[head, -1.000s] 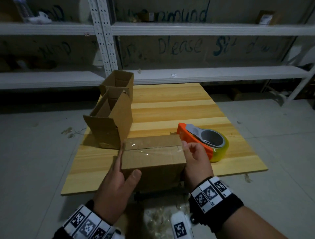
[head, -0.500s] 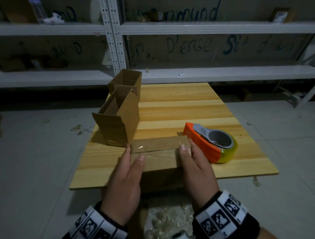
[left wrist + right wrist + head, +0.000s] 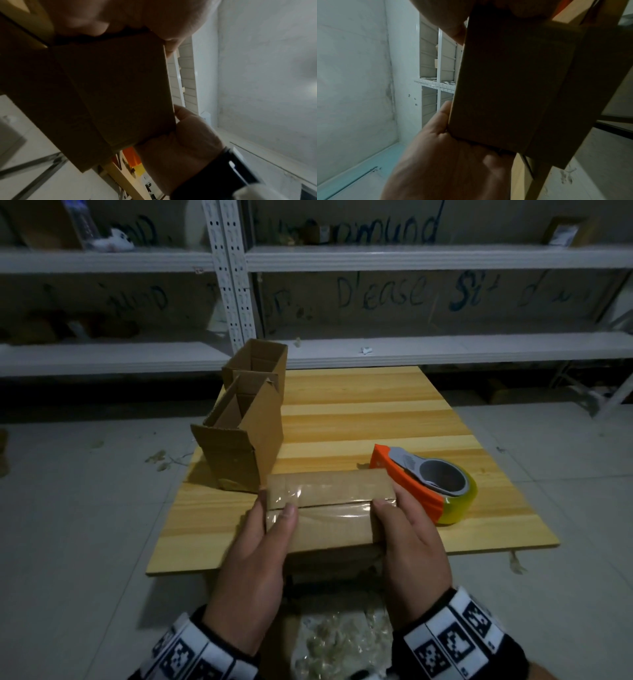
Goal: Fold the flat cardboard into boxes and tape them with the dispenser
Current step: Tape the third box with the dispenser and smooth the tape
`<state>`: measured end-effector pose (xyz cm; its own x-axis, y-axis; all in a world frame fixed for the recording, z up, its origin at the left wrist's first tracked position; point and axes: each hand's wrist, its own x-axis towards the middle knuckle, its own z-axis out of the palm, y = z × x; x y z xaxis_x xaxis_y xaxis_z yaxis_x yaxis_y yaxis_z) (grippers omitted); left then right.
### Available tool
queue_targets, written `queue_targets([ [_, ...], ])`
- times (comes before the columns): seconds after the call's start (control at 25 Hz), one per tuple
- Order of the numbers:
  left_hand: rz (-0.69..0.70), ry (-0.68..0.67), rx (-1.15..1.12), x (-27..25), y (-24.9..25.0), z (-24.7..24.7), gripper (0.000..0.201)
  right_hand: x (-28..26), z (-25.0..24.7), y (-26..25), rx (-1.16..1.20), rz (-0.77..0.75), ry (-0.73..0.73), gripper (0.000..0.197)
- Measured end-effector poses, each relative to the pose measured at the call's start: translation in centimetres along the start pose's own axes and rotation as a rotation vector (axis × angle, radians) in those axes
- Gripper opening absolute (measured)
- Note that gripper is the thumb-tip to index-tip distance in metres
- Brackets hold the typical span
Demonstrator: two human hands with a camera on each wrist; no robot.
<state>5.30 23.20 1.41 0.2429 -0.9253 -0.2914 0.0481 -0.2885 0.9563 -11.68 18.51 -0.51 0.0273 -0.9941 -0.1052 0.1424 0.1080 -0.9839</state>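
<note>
While both hands clasp the taped box (image 3: 329, 510) at the table's (image 3: 359, 419) near edge, left hand (image 3: 255, 559) on its left end and right hand (image 3: 409, 546) on its right, thumbs should press the clear tape (image 3: 337, 505) flat outward along the seam. Box's long axis runs parallel to that near edge, taped face up. Tape dispenser (image 3: 424, 482) sits just beside it, toward the right edge.

Three cardboard boxes (image 3: 329, 508) (image 3: 239, 453) (image 3: 260, 364), one tape dispenser (image 3: 424, 481), two hands (image 3: 253, 570) (image 3: 411, 553), one wooden table (image 3: 359, 412).
</note>
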Motion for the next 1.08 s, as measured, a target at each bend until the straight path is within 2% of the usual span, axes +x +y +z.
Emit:
queue_targets([
  [0.08,0.085,-0.011,-0.027,-0.9,0.6,-0.2,0.037,-0.5,-0.6,-0.6,0.038,-0.035,0.013,0.041],
  [0.16,0.179,-0.029,-0.061,-1.6,1.1,-0.3,0.055,-1.0,-0.8,-1.2,0.082,-0.097,0.009,0.039],
  [0.28,0.304,-0.104,-0.073,-2.7,1.6,-0.5,0.083,-2.2,-0.7,-1.9,0.106,-0.264,0.002,0.051],
  [0.36,0.375,-0.133,-0.079,-3.0,1.5,-0.6,0.089,-2.4,-0.8,-1.7,0.083,-0.352,-0.011,0.058],
  [0.44,0.391,-0.093,-0.233,-3.0,1.5,-0.8,0.087,-1.9,-1.1,-1.2,0.067,-0.340,-0.028,0.056],
  [0.56,0.339,0.081,-0.435,-1.5,0.4,-1.5,0.102,-0.8,-1.3,-0.4,0.013,-0.285,-0.072,0.045],
  [0.64,0.293,0.136,-0.436,-0.6,-0.4,-1.9,0.118,-0.1,-1.1,0.0,-0.009,-0.228,-0.069,0.032],
  [0.68,0.284,0.115,-0.394,-0.3,-0.6,-2.0,0.128,0.2,-1.1,0.1,-0.008,-0.192,-0.039,0.023],
  [0.72,0.298,0.064,-0.318,-0.2,-0.8,-2.0,0.137,0.7,-1.2,0.3,-0.022,-0.163,-0.008,0.023],
  [0.84,0.387,-0.063,0.040,-0.1,-1.4,-1.6,0.158,1.8,-1.3,0.8,-0.071,-0.100,0.002,0.029],
  [0.96,0.549,0.043,0.287,0.6,-2.7,-1.3,0.164,2.1,-1.0,1.3,-0.244,-0.158,-0.048,0.050],
  [1.08,0.621,0.165,0.436,1.5,-4.0,-0.9,0.166,1.5,-0.1,1.4,-0.348,-0.194,-0.099,0.079],
])
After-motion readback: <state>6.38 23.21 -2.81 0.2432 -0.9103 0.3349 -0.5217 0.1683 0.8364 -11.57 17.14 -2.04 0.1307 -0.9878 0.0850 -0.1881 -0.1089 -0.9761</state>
